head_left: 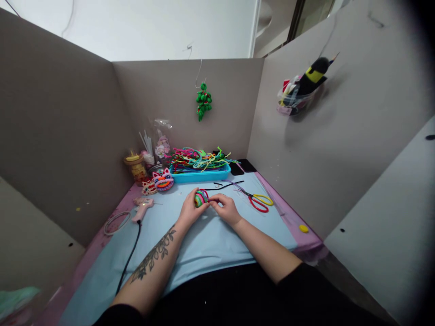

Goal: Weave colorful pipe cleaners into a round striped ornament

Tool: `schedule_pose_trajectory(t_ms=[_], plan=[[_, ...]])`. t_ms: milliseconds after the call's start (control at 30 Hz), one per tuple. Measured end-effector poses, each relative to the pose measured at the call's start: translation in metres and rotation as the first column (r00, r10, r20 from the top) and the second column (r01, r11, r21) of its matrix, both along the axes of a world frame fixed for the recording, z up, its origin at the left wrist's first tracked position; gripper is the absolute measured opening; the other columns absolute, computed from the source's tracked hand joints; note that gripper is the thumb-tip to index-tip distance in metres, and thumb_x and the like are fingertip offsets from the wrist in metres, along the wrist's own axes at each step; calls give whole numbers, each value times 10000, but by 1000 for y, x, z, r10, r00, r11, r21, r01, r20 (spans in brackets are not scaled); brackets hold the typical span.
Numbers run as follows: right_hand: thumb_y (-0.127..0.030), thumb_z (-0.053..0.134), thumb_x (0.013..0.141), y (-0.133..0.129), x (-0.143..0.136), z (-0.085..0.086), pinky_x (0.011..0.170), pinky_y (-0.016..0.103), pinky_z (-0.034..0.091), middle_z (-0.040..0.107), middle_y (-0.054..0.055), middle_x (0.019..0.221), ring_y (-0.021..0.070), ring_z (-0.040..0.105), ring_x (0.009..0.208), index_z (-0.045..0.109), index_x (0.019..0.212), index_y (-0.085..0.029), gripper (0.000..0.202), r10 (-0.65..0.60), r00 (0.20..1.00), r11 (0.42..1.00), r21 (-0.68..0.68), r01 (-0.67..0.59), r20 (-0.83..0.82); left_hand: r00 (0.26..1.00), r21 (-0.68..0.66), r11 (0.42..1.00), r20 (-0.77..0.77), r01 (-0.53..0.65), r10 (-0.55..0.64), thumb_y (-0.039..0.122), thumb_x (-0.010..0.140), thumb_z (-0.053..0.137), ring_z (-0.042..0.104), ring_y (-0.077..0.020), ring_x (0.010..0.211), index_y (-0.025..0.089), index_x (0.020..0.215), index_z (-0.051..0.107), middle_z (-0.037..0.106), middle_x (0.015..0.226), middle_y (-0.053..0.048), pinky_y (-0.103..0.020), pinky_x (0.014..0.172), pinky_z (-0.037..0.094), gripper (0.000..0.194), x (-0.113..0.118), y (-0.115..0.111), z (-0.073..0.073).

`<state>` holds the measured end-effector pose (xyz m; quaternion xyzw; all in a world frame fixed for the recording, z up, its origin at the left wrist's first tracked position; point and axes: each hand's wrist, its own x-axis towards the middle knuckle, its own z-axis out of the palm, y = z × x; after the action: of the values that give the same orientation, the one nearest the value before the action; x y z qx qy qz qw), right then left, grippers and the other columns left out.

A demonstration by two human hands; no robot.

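Between my hands is a small, rounded pipe-cleaner piece (200,198) in green, pink and other colours. My left hand (190,209) is closed around its left side. My right hand (225,208) pinches at its right edge, where a dark purple strand seems to come off; the fingertips partly hide it. Just beyond lies a black pipe cleaner (224,186) on the blue cloth (210,240). To the right of my right hand rest scissors (258,200) with one red and one yellow handle.
A blue tray (200,175) heaped with colourful pipe cleaners stands at the back. Left are a pink glue gun (142,209) with its cord, finished pipe-cleaner faces (163,180) and a jar (136,167). Dark phones (237,169) lie back right. Grey partitions enclose the table; a green ornament (204,102) hangs behind.
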<state>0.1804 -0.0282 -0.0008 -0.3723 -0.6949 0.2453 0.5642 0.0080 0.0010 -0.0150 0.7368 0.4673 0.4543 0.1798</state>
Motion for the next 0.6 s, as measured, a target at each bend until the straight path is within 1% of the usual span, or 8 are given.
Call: schedule_pose_trajectory(t_ms=[67,133,200,300,433,500,600], plan=[[-318,571,784,4,-1,-5,703,317,470,650,45,778,171,583,713,632,816,-200,137,-16,998,997,-73,12,-54,999,12,1000,44,-16,15,409,666,702,475,-277,1183,186,1289,426,508,1267,-134,-413,991,369,717,1,-1,2],[-317,589,760,8,-3,-10,657,293,464,627,22,733,156,579,668,593,826,-195,139,-25,992,989,-149,7,-121,997,23,1000,72,-15,14,399,663,708,466,-275,1185,186,1297,409,495,1265,-139,-409,986,373,732,2,-3,4],[-309,600,738,10,-5,-13,604,267,448,586,-14,663,136,558,605,555,829,-197,152,-6,985,977,-211,-31,-172,996,27,1000,84,-3,0,393,666,709,470,-271,1171,193,1293,407,489,1252,-137,-406,974,383,725,3,-4,6],[-309,598,728,11,-8,-12,549,244,420,535,-47,579,112,520,530,530,775,-196,140,52,977,954,-279,-109,-205,996,42,999,84,0,-3,387,671,708,475,-266,1153,198,1278,417,490,1223,-125,-410,972,384,699,4,-5,6],[-313,621,704,12,-8,-10,535,236,404,552,-44,555,105,516,513,515,703,-186,166,91,964,927,-331,-173,-251,996,65,997,82,-34,29,360,651,726,476,-269,1138,188,1256,433,495,1194,-123,-420,974,383,694,3,-3,5],[-310,635,685,14,-8,-11,535,236,406,562,-49,545,107,521,506,509,725,-190,179,106,946,906,-363,-219,-307,995,66,997,92,-35,29,351,652,724,474,-269,1139,185,1247,437,492,1193,-125,-424,974,386,681,4,-3,5],[-305,641,672,17,-8,-15,534,240,411,578,-54,535,113,529,497,538,839,-189,229,135,918,868,-403,-291,-372,987,28,1000,159,9,-14,363,666,709,484,-266,1136,192,1251,426,470,1215,-129,-405,920,436,672,6,-4,3]])
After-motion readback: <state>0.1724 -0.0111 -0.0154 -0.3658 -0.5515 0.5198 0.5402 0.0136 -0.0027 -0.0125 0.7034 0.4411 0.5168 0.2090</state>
